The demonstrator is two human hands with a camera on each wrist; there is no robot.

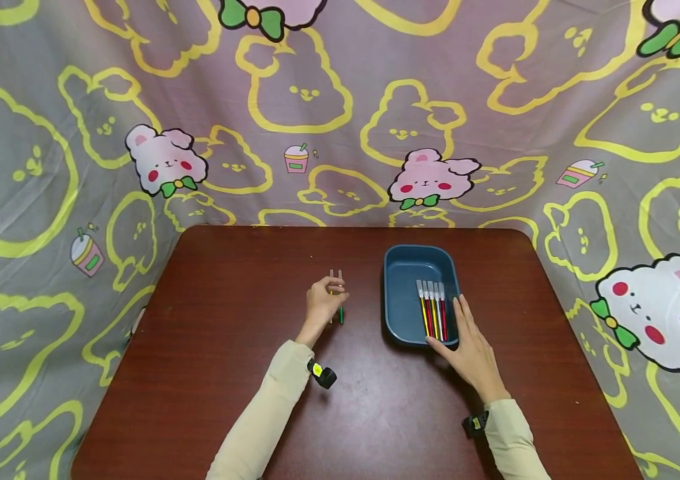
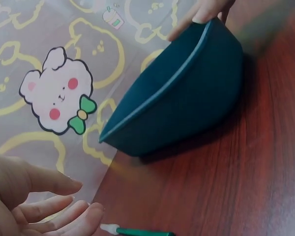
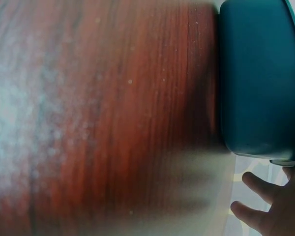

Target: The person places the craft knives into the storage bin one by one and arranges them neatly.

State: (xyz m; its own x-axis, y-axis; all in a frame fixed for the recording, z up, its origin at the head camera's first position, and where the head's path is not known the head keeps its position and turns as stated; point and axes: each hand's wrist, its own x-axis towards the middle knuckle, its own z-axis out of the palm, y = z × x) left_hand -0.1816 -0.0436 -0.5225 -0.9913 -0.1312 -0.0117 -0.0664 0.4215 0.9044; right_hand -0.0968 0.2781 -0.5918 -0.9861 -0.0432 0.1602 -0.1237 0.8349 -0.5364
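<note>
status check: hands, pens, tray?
Left hand touching two pens on table, grip unclear. Right hand flat against blue tray, four pens inside. Nothing between.

Dark blue tray [image 1: 403, 313], reddish-brown table [image 1: 226, 373], bunny-print grey cloth [image 1: 340, 120]

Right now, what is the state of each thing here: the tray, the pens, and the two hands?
Blue tray: upright on the table, holding four pens.
Pens in tray: lying side by side, capped.
Green pen: flat on the table by the left hand.
Left hand: fingers curled over the table pens.
Right hand: open, resting against the tray.
</note>
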